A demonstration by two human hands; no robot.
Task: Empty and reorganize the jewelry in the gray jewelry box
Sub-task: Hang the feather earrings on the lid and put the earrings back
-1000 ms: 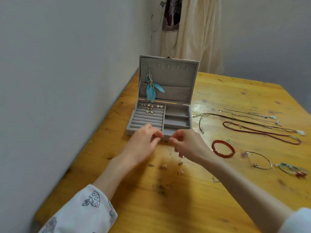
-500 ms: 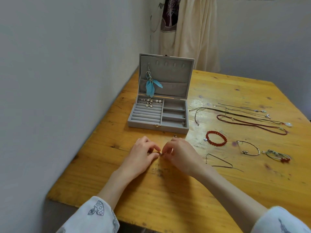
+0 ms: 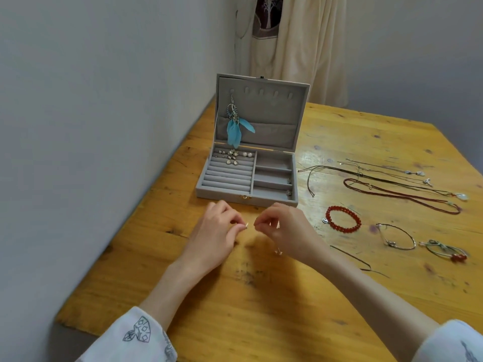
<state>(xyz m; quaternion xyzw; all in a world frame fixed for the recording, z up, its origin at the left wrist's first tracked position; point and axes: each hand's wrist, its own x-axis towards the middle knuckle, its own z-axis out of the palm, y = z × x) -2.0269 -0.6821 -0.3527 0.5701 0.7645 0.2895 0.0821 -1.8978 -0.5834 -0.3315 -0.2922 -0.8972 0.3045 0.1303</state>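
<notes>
both hands hover before the open gray jewelry box (image 3: 247, 178); left hand (image 3: 214, 233) and right hand (image 3: 285, 228) each pinch something tiny, fingers curled together.

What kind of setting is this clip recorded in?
Most likely a room in a home: a worn wooden table pushed against a plain wall, a cream garment hanging behind it, and an open gray jewelry box with bracelets and necklaces laid out alongside.

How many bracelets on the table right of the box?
3: red bead bracelet nearest the jewelry box, silver bangle to its right, bangle with red beads farthest right.
</notes>
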